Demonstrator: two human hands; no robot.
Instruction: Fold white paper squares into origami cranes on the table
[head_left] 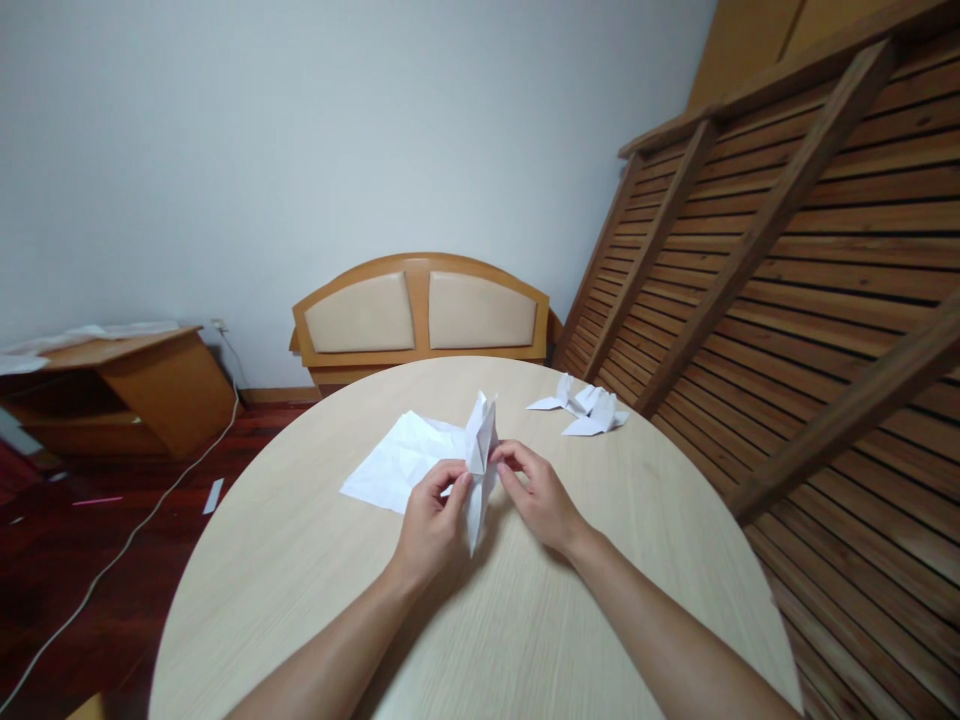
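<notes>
A piece of folded white paper (480, 440) stands upright between my hands above the table, with a pointed tip hanging down. My left hand (435, 510) pinches its left side between thumb and fingers. On the other side, the thumb and fingertips of my right hand (536, 490) close on the paper's right edge. Behind and to the left of my left hand, a creased white paper sheet (397, 460) lies flat on the table. Several folded white paper pieces (592, 410) sit together at the far right of the table.
The round pale wooden table (600, 620) fills the foreground. Beyond it stands a padded headboard (420, 265). A slatted wooden frame (787, 300) leans close along the right. At left are a low wooden desk (165, 385) and a white cable (150, 525) on the dark floor.
</notes>
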